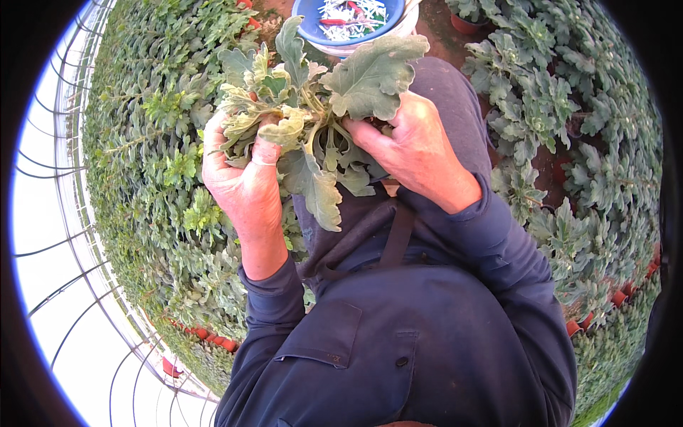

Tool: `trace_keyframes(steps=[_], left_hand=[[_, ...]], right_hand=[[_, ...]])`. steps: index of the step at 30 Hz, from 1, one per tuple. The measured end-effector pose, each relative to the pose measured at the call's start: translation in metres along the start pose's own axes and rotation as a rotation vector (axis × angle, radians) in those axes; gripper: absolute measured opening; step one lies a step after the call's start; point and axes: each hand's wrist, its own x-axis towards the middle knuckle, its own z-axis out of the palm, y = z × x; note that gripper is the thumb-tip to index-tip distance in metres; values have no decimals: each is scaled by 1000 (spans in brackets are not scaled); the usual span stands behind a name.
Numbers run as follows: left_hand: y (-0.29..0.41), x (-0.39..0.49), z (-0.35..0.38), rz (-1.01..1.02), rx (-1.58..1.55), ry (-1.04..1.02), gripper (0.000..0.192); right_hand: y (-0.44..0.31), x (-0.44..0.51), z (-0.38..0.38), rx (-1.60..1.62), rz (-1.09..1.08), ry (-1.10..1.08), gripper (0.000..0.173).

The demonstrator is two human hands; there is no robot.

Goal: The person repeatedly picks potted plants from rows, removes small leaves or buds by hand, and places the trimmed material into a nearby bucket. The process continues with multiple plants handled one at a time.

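Observation:
A leafy plant with lobed grey-green leaves, like a chrysanthemum, is between my two hands over my lap. My left hand grips a bunch of its paler, curled leaves, the thumb in front and the fingers behind. A pale wrap circles that thumb. On the other side, my right hand reaches under a large broad leaf, thumb and forefinger closing near the stems. That leaf hides the fingertips, so what they pinch cannot be seen. Whatever the plant's base stands in is also hidden.
Ahead of my knees is a blue basin with small white pieces and a red-handled tool, resting on a whitish bucket. Dense rows of plants flank me on the left and right, some in reddish pots.

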Motion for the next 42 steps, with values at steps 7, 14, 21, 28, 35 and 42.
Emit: trace_keyframes(steps=[7,14,21,28,35,42], left_hand=[[-2,0,1,25,1,38,40],[-3,-3,-1,39,-27,42,39],[2,-11,0,45,-24,13,35],[5,-10,-3,31,4,-22,36],[3,-8,-2,16,-15,-7,35],[6,3,10,-6,-47,-18,36]], right_hand=[[7,-3,3,-160,-119,-3,23],[12,2,2,-145,-281,21,34],[11,24,-8,-48,-431,-3,29],[22,49,-12,53,-536,-232,36],[29,40,-14,55,-427,-277,47],[11,17,-27,-226,-290,-116,37]])
